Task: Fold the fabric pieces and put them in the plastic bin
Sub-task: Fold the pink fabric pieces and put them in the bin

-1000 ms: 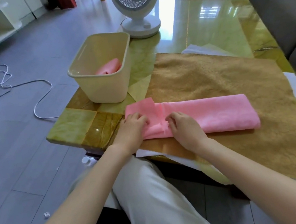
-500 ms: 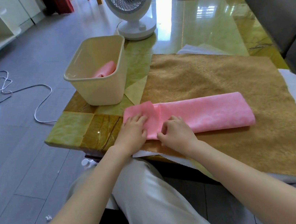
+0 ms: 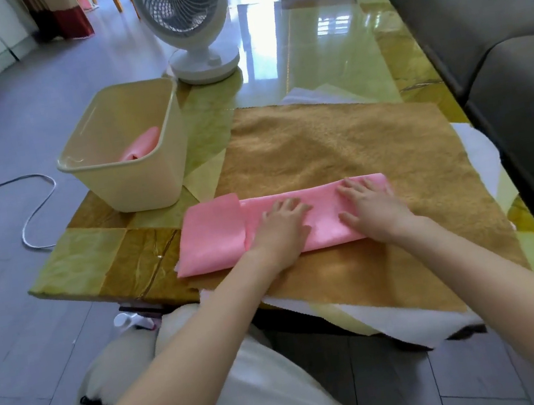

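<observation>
Head view — pink fabric strip [image 3: 215, 234] lies left-to-right; left hand [image 3: 280, 231], right hand [image 3: 372, 209] press flat.

A white fan [image 3: 188, 23] stands on the glossy green table [image 3: 325, 65] beside a grey sofa [image 3: 473, 15].

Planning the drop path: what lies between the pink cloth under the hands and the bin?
Head view: only a short strip of bare tabletop separates the pink cloth from the bin; nothing stands on it.

Both hands, left [image 3: 278, 231] and right [image 3: 372, 210], apparently press flat on pink cloth [image 3: 215, 234].
</observation>
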Tool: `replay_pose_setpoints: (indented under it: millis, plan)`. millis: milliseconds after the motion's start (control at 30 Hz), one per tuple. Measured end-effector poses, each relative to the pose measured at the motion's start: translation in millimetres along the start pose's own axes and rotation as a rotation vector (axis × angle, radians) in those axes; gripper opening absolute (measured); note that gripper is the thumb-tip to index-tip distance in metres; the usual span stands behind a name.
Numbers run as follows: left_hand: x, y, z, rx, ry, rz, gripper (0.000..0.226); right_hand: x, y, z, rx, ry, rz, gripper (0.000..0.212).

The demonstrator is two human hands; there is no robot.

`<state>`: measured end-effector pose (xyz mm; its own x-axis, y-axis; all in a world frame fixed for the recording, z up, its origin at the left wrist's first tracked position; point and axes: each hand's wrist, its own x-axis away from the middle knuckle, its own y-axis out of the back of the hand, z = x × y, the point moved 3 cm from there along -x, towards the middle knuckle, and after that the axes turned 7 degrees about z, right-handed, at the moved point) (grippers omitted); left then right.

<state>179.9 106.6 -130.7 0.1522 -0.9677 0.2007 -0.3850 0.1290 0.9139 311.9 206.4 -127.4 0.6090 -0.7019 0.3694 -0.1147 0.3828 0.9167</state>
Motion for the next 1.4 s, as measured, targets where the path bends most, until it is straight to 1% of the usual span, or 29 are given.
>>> replay_pose_setpoints:
  millis: [100,200,367,433,500,533,600,667,700,767,800,833,867,900,967,1033,1133,1233,1333,1400]
  plan:
    - [-13.0,-8.7,-14.3,-0.033,0.049,0.068,0.050,0.4,3.3,-17.9,-0.136,-0.099,-0.064,0.065]
    - [-18.6,-12.9,-21.1,-0.095,0.098,0.073,0.054,10.3,4.4,-34.5,-0.309,-0.254,-0.168,0.070]
    - [-17.1,-19.5,-33.7,-0.125,0.113,0.053,0.063,17.7,2.7,-53.3,-0.503,-0.345,-0.157,0.069]
    - [-17.0,-22.2,-36.3,-0.151,0.103,0.040,0.065,18.7,1.7,-58.0,-0.502,-0.365,-0.104,0.063]
    - [-17.1,-24.0,-38.1,-0.171,0.103,0.044,0.066,22.4,4.8,-57.4,-0.460,-0.357,-0.049,0.051]
    - [-16.7,-23.9,-39.2,-0.174,0.105,0.050,0.066,25.1,8.2,-55.0,-0.451,-0.341,-0.055,0.043]
    - [-17.2,-21.7,-40.5,-0.142,0.112,0.068,0.061,30.5,18.1,-44.1,-0.459,-0.285,-0.149,0.031]
    - [-18.3,-16.7,-39.0,-0.011,0.102,0.036,0.047,37.6,28.8,-23.2,-0.475,-0.197,-0.293,0.028]
    - [-18.6,-12.7,-38.1,0.116,0.091,-0.011,0.039,40.7,32.4,-11.4,-0.483,-0.146,-0.358,0.029]
    - [-14.1,1.8,-34.5,0.506,0.099,-0.161,0.027,46.0,34.3,13.7,-0.454,-0.024,-0.436,0.030]
    - [-9.2,10.8,-31.7,0.700,0.119,-0.243,0.024,47.8,31.8,26.7,-0.417,0.034,-0.441,0.032]
    - [-4.4,19.6,-28.1,0.831,0.151,-0.316,0.023,49.1,27.0,38.7,-0.372,0.085,-0.436,0.035]
    - [0.4,28.4,-23.9,0.887,0.179,-0.367,0.026,50.1,22.4,50.0,-0.334,0.132,-0.441,0.040]
    - [3.4,34.5,-19.6,0.904,0.196,-0.383,0.030,50.5,17.1,59.0,-0.313,0.174,-0.456,0.047]
    - [8.6,39.5,-11.1,0.894,0.195,-0.356,0.036,49.0,8.3,72.6,-0.300,0.231,-0.476,0.055]
    - [11.8,38.8,-2.8,0.820,0.220,-0.328,0.032,45.6,1.6,80.2,-0.299,0.245,-0.456,0.057]
    - [9.6,37.1,13.4,0.703,0.276,-0.344,0.030,43.1,-7.9,81.3,-0.276,0.234,-0.418,0.047]
    - [5.2,41.7,23.2,0.582,0.314,-0.324,0.027,43.1,-14.8,69.4,-0.193,0.156,-0.425,0.038]
    - [2.0,45.1,31.2,0.427,0.372,-0.305,0.028,41.8,-18.3,54.2,-0.149,0.089,-0.408,0.037]
    - [-1.2,41.3,38.1,0.417,0.383,-0.272,0.029,42.8,-21.8,49.9,-0.132,0.117,-0.388,0.037]
